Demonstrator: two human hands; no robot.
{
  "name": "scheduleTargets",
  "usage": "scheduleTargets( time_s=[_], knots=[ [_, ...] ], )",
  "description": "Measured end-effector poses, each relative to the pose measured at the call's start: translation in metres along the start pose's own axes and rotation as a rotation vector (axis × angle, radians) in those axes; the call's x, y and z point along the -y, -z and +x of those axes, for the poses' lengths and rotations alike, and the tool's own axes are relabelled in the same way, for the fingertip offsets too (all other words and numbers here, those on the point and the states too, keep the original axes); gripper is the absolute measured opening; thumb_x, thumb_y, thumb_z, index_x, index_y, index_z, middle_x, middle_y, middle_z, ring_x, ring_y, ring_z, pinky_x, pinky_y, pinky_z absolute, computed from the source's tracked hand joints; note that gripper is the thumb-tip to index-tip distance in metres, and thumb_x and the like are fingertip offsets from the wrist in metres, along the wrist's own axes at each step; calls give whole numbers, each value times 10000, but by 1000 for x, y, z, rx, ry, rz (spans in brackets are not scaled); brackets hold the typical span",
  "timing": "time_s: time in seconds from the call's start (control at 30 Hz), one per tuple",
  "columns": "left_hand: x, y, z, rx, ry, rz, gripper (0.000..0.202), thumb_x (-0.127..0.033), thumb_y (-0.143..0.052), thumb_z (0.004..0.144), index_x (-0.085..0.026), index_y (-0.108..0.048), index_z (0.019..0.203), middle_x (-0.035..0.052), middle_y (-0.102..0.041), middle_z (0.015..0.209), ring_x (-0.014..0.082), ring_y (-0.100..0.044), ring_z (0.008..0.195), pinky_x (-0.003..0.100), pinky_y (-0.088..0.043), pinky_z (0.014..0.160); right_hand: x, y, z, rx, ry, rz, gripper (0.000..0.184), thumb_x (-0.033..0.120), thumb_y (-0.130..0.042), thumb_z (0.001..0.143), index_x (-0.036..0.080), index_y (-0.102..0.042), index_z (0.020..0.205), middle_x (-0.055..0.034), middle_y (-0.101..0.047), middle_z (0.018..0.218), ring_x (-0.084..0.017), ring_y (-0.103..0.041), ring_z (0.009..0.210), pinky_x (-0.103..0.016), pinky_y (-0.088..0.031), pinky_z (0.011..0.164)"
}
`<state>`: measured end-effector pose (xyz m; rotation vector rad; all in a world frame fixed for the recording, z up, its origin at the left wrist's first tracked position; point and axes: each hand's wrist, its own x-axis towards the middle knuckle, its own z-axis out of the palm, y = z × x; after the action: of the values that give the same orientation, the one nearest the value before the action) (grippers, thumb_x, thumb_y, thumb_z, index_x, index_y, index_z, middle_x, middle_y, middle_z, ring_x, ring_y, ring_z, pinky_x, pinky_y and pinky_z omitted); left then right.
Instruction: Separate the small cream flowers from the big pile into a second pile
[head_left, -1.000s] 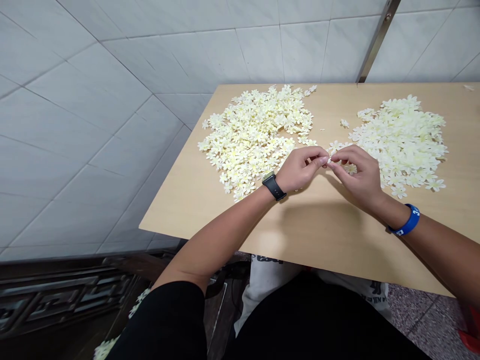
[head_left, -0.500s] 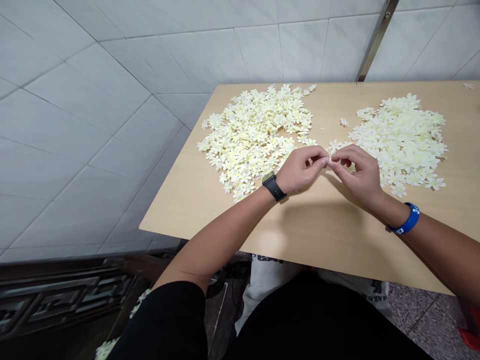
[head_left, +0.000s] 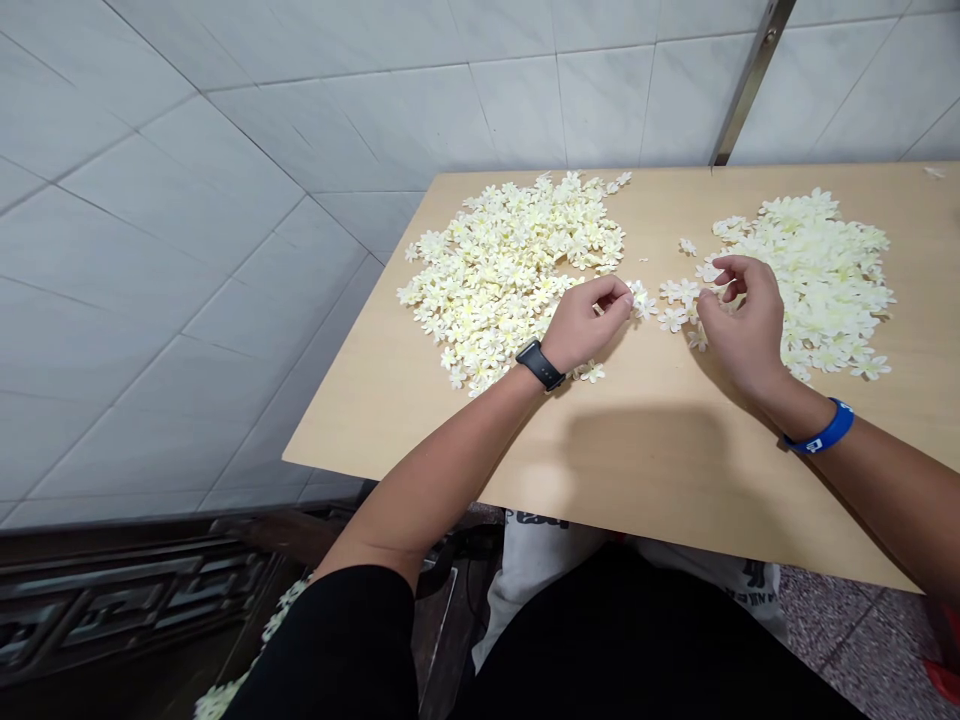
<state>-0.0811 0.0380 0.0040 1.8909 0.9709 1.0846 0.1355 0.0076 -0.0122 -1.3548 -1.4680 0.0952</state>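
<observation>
Fingers (head_left: 619, 293) parted now: left hand (head_left: 585, 325), right hand (head_left: 742, 320) over cream blossoms (head_left: 673, 318).

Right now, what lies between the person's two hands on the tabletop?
A few loose cream flowers lie between the left hand and the right hand, as the head view shows.

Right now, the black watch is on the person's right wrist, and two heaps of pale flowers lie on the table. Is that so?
No: the head view shows the black watch on the left wrist; the two heaps of pale flowers stand as stated.
</observation>
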Motion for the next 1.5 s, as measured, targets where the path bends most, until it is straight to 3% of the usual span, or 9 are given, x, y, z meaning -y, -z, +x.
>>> scheduleTargets(
  time_s=[0.07,0.17,0.27,0.5,0.73,1.0,1.3,1.5],
  knots=[
    [-1,-2,-1,27,-12,-9,200,-267,-566,935,-169,-617,768,15,-652,771,126,-568,742,269,-444,712,8,2,-3,33,97,39,148,140,-620,864,265,-650,937,-49,-656,904,-210,-579,787,-397,-490,739],
    [-4,-6,-5,80,-36,-41,267,-372,-589,969,-168,-637,805,31,-669,794,141,-595,774,267,-451,702,24,3,-11,183,230,133,74,210,-646,919,255,-653,861,-42,-667,838,-201,-583,749,-383,-488,711],
    [-6,-9,-8,122,-66,-92,365,-500,-592,991,-171,-661,849,46,-693,830,158,-621,804,278,-474,714,31,2,-18,260,227,181,50,305,-707,927,262,-690,906,-40,-698,864,-199,-597,740,-375,-497,692],
    [-3,-10,-8,143,-109,-139,496,-645,-584,975,-175,-686,851,60,-732,872,171,-645,835,300,-496,756,28,0,-18,253,192,223,166,402,-712,950,261,-707,862,-40,-705,828,-198,-602,729,-373,-500,687],
    [-8,-9,-10,146,-74,-107,439,-589,-576,989,-182,-671,853,61,-727,890,173,-646,864,296,-498,772,32,1,-18,266,140,222,217,470,-713,941,281,-704,835,-42,-707,821,-214,-609,737,-394,-505,706],
    [-14,-9,-10,147,-17,-49,195,-309,-592,940,-176,-639,806,32,-683,820,129,-568,744,252,-437,651,31,1,-19,272,129,218,134,356,-693,930,271,-695,826,-42,-701,809,-214,-603,740,-397,-501,712],
    [-8,-9,-7,161,-34,-10,168,-294,-607,909,-172,-668,812,27,-707,824,127,-588,757,252,-453,688,29,-2,-18,298,37,248,90,229,-666,885,253,-697,804,-25,-683,783,-193,-582,714,-360,-468,677],
    [-7,-8,-8,151,-36,25,174,-302,-600,914,-175,-662,813,23,-710,827,128,-602,762,248,-445,673,28,-2,-16,299,-28,282,95,238,-689,881,244,-715,789,-21,-686,781,-177,-560,690,-341,-441,646]
  ],
)
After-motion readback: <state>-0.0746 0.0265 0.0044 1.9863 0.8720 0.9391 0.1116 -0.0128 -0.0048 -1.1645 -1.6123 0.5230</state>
